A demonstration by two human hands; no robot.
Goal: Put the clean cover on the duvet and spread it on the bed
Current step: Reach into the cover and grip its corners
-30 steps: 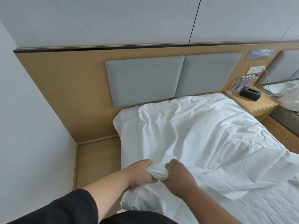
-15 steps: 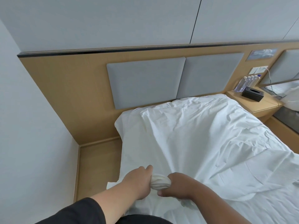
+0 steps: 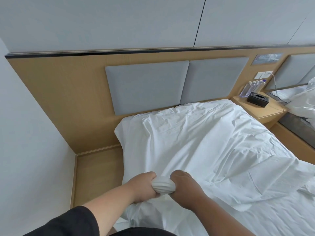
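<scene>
Your left hand (image 3: 142, 186) and right hand (image 3: 184, 185) both fist a gathered bunch (image 3: 164, 186) of the white duvet cover (image 3: 213, 147), held between them. The cover lies wrinkled across the bed beyond your hands. Far right: bottles (image 3: 250, 88) and a black tissue box (image 3: 257, 99); labels unreadable.

Pale grey wall (image 3: 119, 21) up top, wooden headboard panel (image 3: 56, 92) below with 2 grey pads (image 3: 173, 84). Wooden floor (image 3: 97, 169) on the left, a nightstand (image 3: 265, 111) on the right carrying bottles (image 3: 252, 87) and a black tissue box (image 3: 257, 99).
</scene>
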